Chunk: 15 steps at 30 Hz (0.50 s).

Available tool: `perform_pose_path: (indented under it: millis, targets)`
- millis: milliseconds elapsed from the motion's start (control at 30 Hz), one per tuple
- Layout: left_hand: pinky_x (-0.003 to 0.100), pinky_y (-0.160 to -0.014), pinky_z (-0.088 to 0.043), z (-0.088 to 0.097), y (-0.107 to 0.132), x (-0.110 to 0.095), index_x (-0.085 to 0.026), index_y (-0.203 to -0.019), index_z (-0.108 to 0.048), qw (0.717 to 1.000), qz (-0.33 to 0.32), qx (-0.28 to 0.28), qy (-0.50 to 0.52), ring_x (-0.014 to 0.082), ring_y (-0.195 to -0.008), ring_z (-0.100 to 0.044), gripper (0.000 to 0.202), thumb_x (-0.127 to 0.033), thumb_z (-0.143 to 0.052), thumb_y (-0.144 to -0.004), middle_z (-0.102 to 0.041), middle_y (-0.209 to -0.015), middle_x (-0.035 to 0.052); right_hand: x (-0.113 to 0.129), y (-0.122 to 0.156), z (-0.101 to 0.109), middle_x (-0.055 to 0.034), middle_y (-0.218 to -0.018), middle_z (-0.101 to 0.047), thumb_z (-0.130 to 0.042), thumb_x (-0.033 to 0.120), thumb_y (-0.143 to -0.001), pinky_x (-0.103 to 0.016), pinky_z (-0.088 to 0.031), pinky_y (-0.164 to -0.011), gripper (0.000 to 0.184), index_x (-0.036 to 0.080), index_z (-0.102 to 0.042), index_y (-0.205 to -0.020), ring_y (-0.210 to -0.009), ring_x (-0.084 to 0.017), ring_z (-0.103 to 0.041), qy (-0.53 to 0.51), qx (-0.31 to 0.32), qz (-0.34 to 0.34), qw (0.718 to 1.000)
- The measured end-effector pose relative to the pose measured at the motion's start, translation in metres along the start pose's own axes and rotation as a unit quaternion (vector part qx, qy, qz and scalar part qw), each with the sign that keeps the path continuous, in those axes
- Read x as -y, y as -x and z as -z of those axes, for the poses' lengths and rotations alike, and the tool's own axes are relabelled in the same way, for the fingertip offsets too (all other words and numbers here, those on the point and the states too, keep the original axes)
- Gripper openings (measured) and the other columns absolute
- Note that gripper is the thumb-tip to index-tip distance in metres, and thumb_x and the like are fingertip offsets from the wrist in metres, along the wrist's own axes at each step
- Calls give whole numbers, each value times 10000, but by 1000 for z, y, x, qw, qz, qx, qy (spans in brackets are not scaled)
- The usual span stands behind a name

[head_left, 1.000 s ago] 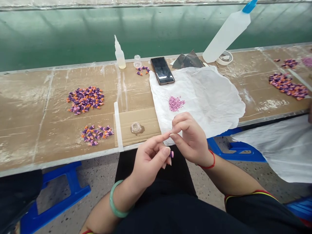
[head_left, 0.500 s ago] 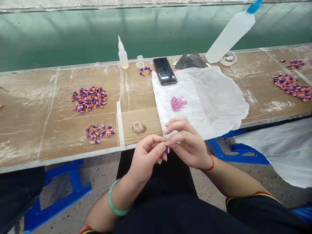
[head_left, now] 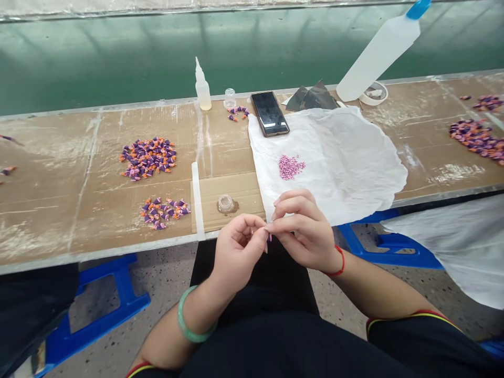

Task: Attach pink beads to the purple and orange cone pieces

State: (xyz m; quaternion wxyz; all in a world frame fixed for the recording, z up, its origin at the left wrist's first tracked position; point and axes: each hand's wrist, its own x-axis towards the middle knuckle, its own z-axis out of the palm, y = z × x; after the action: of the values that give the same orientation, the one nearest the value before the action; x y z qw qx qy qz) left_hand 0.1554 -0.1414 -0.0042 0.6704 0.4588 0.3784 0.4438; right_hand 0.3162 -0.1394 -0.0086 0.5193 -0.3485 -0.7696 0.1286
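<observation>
My left hand (head_left: 238, 254) is closed, thumb against fingers, around a small purple and pink piece (head_left: 270, 238) just in front of the table edge. Fingers cover most of that piece. The thumb and forefinger of my right hand (head_left: 303, 228) pinch at the same spot and meet the left fingertips; whatever lies between them is too small to make out. Beyond the hands, a heap of tiny pink beads (head_left: 291, 167) lies on a white cloth (head_left: 346, 163). To the left, a small clear glass pot (head_left: 226, 203) stands on a cardboard piece (head_left: 248, 191).
Purple and orange pieces lie in a large pile (head_left: 148, 157) and a smaller pile (head_left: 163, 211) on the left. A phone (head_left: 270, 114), dropper bottle (head_left: 202, 89), tall white bottle (head_left: 378, 58) and tape roll (head_left: 374, 93) sit along the back. Blue stools (head_left: 122, 289) stand below.
The view has shifted slightly, so the table things appear a little further right. Both hands stay together; less of the purple and pink piece shows between the fingers.
</observation>
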Motion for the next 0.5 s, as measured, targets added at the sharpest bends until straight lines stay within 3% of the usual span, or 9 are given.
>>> perform_pose_path:
  millis: [133, 267, 500]
  targets:
    - [168, -472, -416, 1, 3, -2, -166, -757, -609, 994, -65, -15, -81, 74, -483, -498, 123, -219, -638, -864, -571, -578, -29, 3, 1, 3, -32, -885, -622, -588, 81, -902, -364, -525, -730, 206, 241, -620, -1029, -831, -193, -600, -91, 13, -77, 993]
    - [165, -449, -381, 8, 4, -6, -164, -753, -633, 972, -140, -14, -190, 67, -464, -464, 109, -171, -611, -860, -576, -583, -29, 8, -4, 11, -2, -756, -620, -542, 99, -896, -287, -490, -628, 123, 211, -586, -871, -677, -141, -580, -112, 91, -163, 976]
    - [155, -427, -295, 16, 2, -13, -154, -719, -622, 928, -191, 36, -316, 40, -438, -390, 142, -94, -581, -841, -537, -558, -52, 10, -11, 15, 21, -674, -593, -564, 85, -860, -227, -454, -584, 153, 197, -568, -757, -613, -104, -545, -61, 157, -142, 975]
